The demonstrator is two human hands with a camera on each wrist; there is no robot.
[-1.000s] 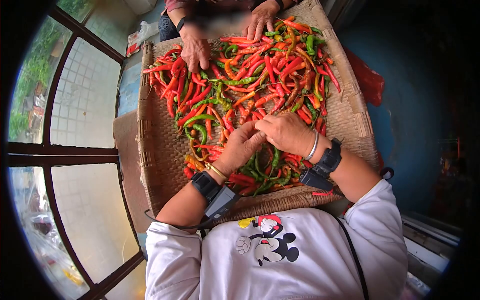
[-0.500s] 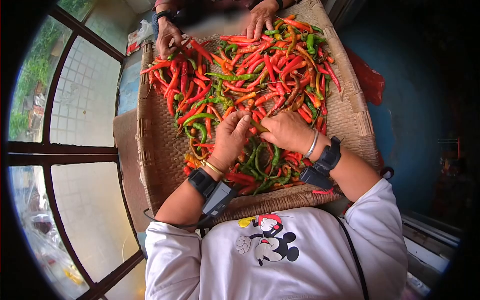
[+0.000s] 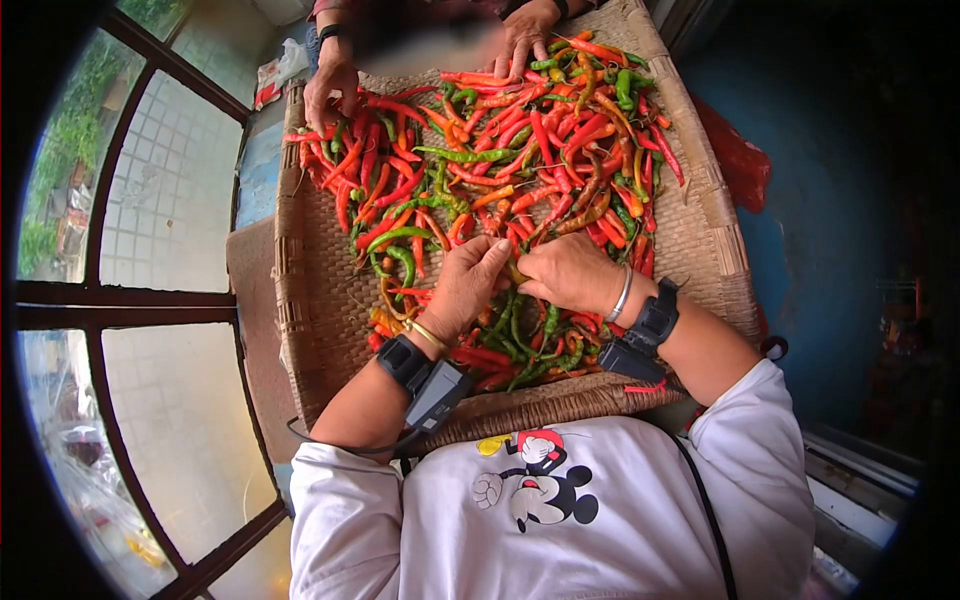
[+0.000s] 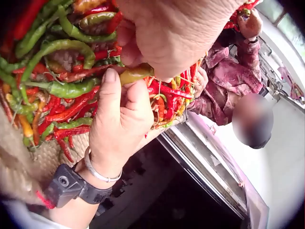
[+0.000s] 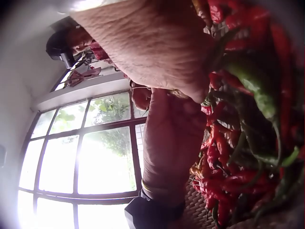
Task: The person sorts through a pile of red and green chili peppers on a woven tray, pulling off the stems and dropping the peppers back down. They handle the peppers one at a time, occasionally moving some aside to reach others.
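Note:
Over the near half of a woven tray (image 3: 340, 345), both hands work on one yellowish-green chili pepper (image 4: 136, 74). My left hand (image 3: 468, 285), with a gold bangle at the wrist, holds one end in its curled fingers. My right hand (image 3: 578, 270), with a silver bangle, pinches the pepper between thumb and fingers from the other side. Fingers cover much of the pepper, and only a small part shows in the head view. Red, orange and green chilies (image 3: 525, 335) lie under and around both hands.
Across the tray, another person's hand (image 3: 330, 95) is at the peppers by the far left corner. That person's other hand (image 3: 524, 40) rests at the far edge. A paned window (image 3: 165, 190) stands at the left, and a red bag (image 3: 735, 155) lies beyond the tray's right side.
My hands were together, then parted with the yellowish-green pepper showing between them, and are now slightly lower. The other person's hand at the left moved toward the far left corner.

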